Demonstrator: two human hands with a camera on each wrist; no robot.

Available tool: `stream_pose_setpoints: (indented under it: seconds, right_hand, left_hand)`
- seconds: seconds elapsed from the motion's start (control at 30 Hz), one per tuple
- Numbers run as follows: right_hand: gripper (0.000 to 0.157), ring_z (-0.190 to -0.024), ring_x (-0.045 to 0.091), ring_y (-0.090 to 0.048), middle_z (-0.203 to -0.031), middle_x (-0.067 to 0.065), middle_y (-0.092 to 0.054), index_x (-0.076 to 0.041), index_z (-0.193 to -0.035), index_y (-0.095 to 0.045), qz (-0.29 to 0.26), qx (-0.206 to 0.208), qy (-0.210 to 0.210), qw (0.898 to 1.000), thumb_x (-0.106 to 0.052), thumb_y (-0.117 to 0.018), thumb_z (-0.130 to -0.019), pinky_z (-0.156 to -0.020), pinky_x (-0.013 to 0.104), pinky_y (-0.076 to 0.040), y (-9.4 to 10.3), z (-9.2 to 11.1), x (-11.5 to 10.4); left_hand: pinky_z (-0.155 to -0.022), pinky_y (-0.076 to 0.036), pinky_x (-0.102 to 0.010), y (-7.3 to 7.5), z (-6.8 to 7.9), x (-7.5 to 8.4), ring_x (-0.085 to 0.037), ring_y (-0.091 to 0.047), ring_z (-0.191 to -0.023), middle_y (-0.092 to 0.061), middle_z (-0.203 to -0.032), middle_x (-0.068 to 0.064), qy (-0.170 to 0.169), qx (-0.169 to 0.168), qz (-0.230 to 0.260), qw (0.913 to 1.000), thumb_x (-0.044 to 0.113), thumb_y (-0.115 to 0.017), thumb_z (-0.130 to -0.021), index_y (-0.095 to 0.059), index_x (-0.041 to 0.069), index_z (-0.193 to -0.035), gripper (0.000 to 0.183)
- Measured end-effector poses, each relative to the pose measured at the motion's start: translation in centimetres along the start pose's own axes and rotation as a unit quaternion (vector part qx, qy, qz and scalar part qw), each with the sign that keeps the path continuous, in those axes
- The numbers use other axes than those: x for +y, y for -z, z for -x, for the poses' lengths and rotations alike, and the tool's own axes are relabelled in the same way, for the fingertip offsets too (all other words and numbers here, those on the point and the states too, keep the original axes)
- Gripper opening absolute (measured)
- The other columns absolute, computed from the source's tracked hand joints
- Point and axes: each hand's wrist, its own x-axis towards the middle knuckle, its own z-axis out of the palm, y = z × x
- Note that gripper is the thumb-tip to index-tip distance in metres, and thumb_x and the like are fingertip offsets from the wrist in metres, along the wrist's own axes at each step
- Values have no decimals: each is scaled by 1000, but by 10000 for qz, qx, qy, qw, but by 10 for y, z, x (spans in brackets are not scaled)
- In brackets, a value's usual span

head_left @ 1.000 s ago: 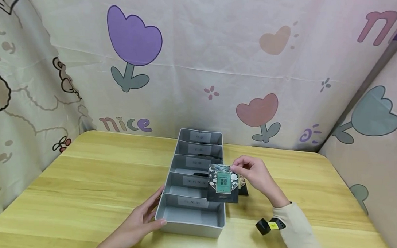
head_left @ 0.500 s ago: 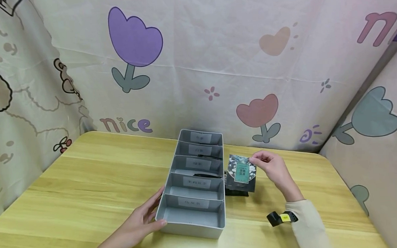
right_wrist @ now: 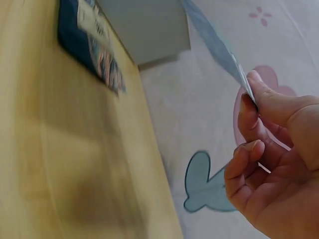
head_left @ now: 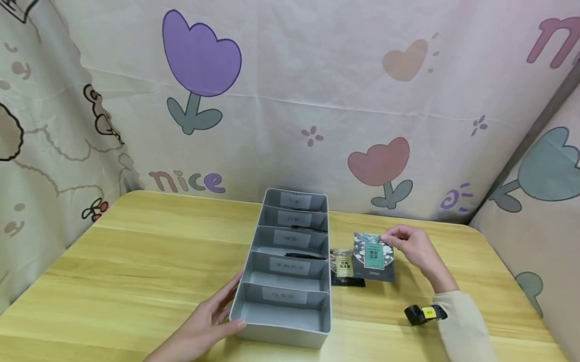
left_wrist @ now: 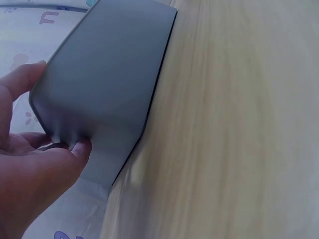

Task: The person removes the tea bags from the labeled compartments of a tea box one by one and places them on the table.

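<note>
My right hand pinches a dark tea sachet with a green label by its top right corner, right of the box; the right wrist view shows the sachet edge-on between thumb and forefinger. Beside the box's right wall lies a second tea sachet with a yellowish label, partly behind the held one; it also shows as a sachet on the table in the right wrist view. My left hand grips the near left corner of the grey divided storage box, thumb and fingers around the corner.
The box has several compartments in a row, each with a paper label on its divider. Thin black edges of things show in two middle compartments. A printed curtain hangs behind the wooden table.
My right hand has carried the green-labelled sachet from over the box out to the right, past the second sachet. The left hand stays on the box corner.
</note>
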Motion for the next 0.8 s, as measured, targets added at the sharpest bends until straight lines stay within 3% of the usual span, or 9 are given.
stream_pose_setpoints:
  seconds: [0.2,0.47,0.8]
  right_hand:
    - [19,-84,19,-54,-98,11,-68,1,-93,-70,271,-139,-63,9995,-17,-68,-92,-72,30,-46,6,-2,13]
    - [19,-78,19,-51,-86,6,-67,0,-91,-68,469,-473,-370,9971,-19,-68,-92,-64,29,-43,9,-1,24]
    - [19,-71,18,-47,-80,2,-64,1,-91,-67,377,-715,-428,9958,-17,-68,-92,-56,25,-39,8,0,31]
  left_hand:
    - [-102,-25,-8,0,-1,1,-36,-7,-142,-5,-159,-21,17,1,39,10000,10,-62,-94,-10,10,-156,80]
    - [-104,-24,-9,0,-1,1,-13,-17,-139,-5,-159,-19,5,25,26,10000,10,-62,-94,-12,11,-156,80]
    - [-103,-25,-9,0,0,0,-6,-20,-137,-5,-159,-20,-22,16,37,10000,9,-62,-94,-12,11,-156,80]
